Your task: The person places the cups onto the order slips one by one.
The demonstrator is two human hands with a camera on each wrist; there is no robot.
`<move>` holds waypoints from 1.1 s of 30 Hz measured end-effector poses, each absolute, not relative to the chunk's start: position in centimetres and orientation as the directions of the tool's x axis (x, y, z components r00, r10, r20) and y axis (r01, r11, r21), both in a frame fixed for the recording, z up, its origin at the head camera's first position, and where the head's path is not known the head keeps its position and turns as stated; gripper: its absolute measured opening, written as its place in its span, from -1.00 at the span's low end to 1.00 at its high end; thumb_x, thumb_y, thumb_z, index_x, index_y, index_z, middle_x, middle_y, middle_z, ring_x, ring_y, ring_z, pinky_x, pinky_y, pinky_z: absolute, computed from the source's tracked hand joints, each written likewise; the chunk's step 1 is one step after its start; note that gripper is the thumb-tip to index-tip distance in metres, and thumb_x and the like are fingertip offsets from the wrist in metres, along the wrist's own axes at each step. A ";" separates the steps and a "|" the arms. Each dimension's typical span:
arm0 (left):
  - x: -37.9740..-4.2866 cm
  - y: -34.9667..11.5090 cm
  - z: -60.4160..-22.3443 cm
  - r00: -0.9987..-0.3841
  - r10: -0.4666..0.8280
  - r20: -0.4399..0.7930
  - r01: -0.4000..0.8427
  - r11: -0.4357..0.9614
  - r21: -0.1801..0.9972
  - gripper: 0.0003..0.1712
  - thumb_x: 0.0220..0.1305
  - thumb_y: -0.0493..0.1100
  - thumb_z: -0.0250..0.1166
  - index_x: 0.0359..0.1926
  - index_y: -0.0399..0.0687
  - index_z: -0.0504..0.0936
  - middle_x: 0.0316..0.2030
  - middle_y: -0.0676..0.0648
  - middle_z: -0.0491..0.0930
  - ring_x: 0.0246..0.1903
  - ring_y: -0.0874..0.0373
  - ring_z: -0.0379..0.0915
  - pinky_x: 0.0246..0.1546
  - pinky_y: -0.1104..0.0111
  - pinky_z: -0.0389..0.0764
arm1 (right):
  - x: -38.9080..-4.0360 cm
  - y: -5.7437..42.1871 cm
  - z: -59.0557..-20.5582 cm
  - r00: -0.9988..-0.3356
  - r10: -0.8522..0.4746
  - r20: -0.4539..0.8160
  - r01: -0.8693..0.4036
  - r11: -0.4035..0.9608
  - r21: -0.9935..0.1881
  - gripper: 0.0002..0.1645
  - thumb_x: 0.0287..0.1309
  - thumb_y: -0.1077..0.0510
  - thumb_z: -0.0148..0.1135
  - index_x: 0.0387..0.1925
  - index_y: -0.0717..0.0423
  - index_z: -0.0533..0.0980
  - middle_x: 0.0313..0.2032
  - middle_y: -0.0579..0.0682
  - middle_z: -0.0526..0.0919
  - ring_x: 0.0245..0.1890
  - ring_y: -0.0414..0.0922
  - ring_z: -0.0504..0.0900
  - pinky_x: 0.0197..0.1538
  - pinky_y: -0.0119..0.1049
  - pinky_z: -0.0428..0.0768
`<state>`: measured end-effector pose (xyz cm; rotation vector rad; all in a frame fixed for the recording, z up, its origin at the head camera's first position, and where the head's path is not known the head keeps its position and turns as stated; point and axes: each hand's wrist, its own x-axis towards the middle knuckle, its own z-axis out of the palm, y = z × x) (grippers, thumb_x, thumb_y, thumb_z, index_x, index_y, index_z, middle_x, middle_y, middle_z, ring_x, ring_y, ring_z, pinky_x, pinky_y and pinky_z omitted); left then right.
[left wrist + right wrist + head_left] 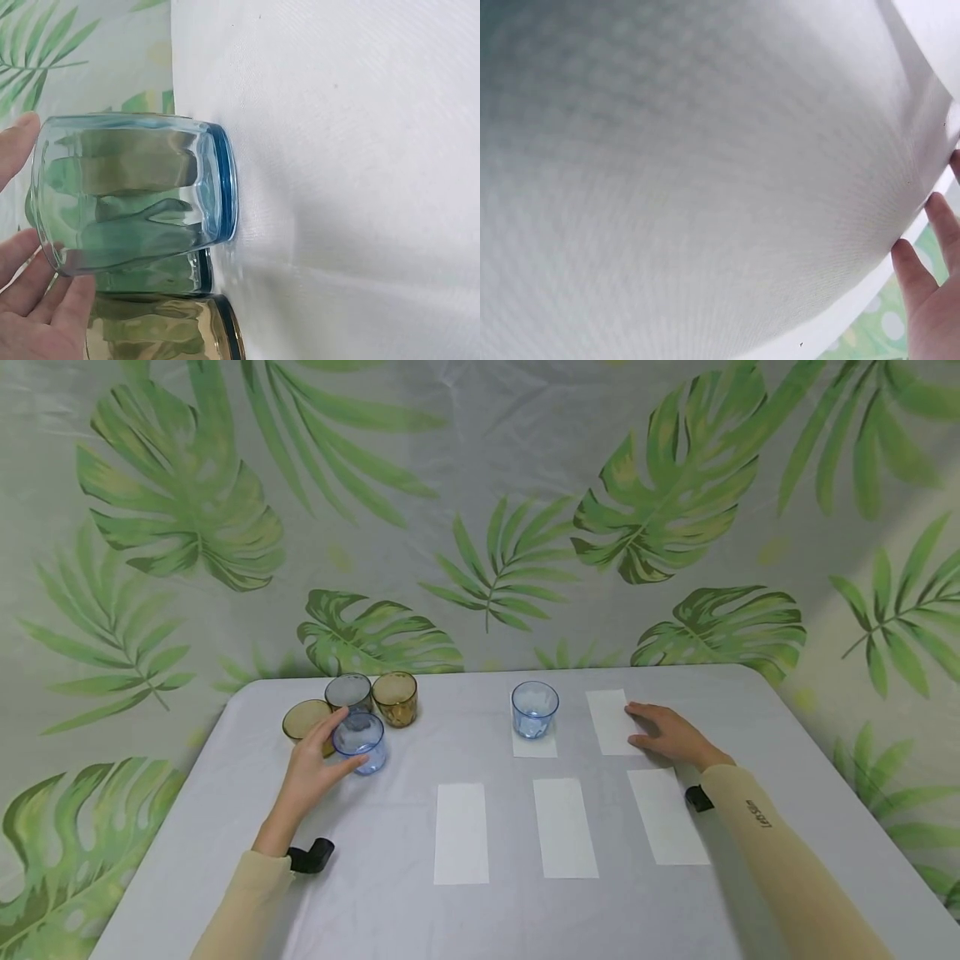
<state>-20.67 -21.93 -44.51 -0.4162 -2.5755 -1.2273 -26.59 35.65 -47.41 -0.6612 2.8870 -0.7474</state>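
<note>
My left hand (309,770) curves around a blue glass tumbler (362,745), with thumb and fingers at its sides near the rim. The left wrist view shows the fingertips (75,296) at that rim. Behind and beside it stand a grey glass (348,690) and two amber glasses, one at the left (303,722) and one at the right (396,702). My right hand (670,735) rests low at the right edge of a white paper rectangle (609,720), fingers extended and holding nothing. Its fingertips (909,255) touch the surface in the right wrist view.
Another blue glass (534,714) stands upright on a white paper piece (536,749) at the back middle. Three more paper rectangles lie in a front row: left (461,835), middle (566,831) and right (663,818). A leaf-print curtain (495,560) hangs behind the white-covered table (375,893).
</note>
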 end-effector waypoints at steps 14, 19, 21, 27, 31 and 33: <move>-21.1 -21.7 -44.7 -0.929 0.181 0.324 0.364 0.609 0.704 -0.08 -0.03 -0.25 0.52 0.34 -0.30 0.29 0.29 -0.36 0.26 0.29 -0.29 0.11 0.26 -0.10 0.17 | -26.7 36.0 -47.8 -0.905 -0.424 0.012 -0.380 0.797 -0.470 -0.23 0.25 0.05 0.23 0.31 0.44 0.23 0.30 0.43 0.19 0.30 0.38 0.10 0.29 0.24 0.06; -21.2 -21.7 -44.7 -0.934 0.178 0.309 0.351 0.617 0.704 -0.09 -0.03 -0.25 0.52 0.34 -0.28 0.30 0.29 -0.35 0.27 0.29 -0.28 0.12 0.26 -0.10 0.17 | -26.5 35.8 -47.5 -0.903 -0.430 0.015 -0.387 0.795 -0.467 -0.24 0.23 0.06 0.25 0.30 0.44 0.25 0.30 0.43 0.20 0.29 0.38 0.10 0.28 0.25 0.07; -21.2 -21.7 -44.7 -0.937 0.177 0.302 0.345 0.621 0.704 -0.09 -0.03 -0.25 0.52 0.35 -0.27 0.29 0.29 -0.35 0.27 0.29 -0.28 0.12 0.26 -0.10 0.18 | -26.4 35.6 -47.4 -0.903 -0.429 0.013 -0.384 0.796 -0.468 -0.25 0.24 0.07 0.25 0.30 0.44 0.25 0.30 0.43 0.20 0.29 0.38 0.10 0.29 0.25 0.06; -21.3 -21.7 -44.6 -0.941 0.179 0.288 0.334 0.631 0.700 -0.09 -0.01 -0.24 0.51 0.35 -0.26 0.29 0.30 -0.35 0.26 0.29 -0.27 0.12 0.26 -0.09 0.18 | -26.2 35.4 -46.9 -0.903 -0.431 0.010 -0.385 0.798 -0.464 -0.26 0.24 0.10 0.24 0.30 0.45 0.24 0.30 0.43 0.19 0.30 0.38 0.10 0.30 0.24 0.05; -21.3 -21.6 -44.7 -0.938 0.178 0.297 0.340 0.624 0.703 -0.10 -0.01 -0.25 0.51 0.35 -0.27 0.29 0.28 -0.35 0.28 0.28 -0.26 0.15 0.22 -0.05 0.27 | -26.1 35.3 -46.7 -0.904 -0.428 0.008 -0.383 0.799 -0.463 -0.27 0.24 0.12 0.24 0.29 0.46 0.24 0.30 0.44 0.18 0.30 0.39 0.09 0.30 0.25 0.04; -21.2 -21.6 -44.7 -0.938 0.172 0.300 0.340 0.620 0.707 -0.10 -0.01 -0.25 0.51 0.34 -0.26 0.30 0.27 -0.34 0.29 0.26 -0.24 0.18 0.19 -0.03 0.33 | -26.0 35.2 -46.6 -0.905 -0.425 0.004 -0.379 0.802 -0.463 -0.27 0.24 0.12 0.23 0.30 0.46 0.23 0.30 0.44 0.18 0.30 0.39 0.08 0.30 0.25 0.04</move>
